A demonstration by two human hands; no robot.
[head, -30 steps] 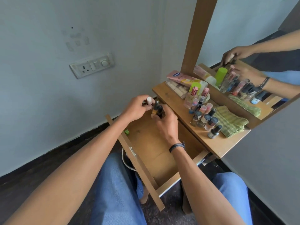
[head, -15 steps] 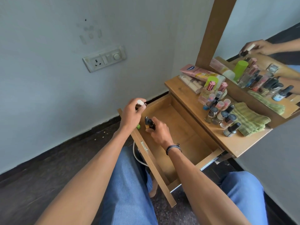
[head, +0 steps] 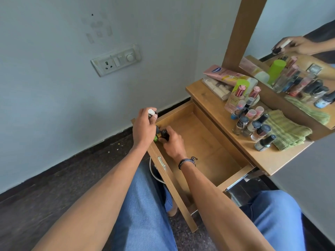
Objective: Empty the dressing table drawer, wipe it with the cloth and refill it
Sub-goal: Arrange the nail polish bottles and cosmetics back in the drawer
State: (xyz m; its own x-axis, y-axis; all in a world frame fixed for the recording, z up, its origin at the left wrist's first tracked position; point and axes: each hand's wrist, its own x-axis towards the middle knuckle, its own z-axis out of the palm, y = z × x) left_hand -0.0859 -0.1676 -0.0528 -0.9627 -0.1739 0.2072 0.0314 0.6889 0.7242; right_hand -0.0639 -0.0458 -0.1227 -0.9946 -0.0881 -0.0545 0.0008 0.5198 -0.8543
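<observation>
A white-capped bottle [head: 151,112] is pinched in the left hand [head: 144,129] at the ten o'clock corner of the drawer [head: 208,142]. Just beside it, dark bottles [head: 164,134] are gripped by the right hand [head: 173,143].

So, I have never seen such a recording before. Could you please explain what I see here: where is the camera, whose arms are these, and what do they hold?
There is no machine here: a person wears one camera on the head, so the picture looks down along their own arms. The left hand pinches a small white-capped item. The right hand grips small dark-capped bottles in a corner of the open drawer, whose wooden floor is otherwise mostly bare. On the table top stand many nail polish bottles, with a folded green cloth beside them. The mirror behind repeats these things.
</observation>
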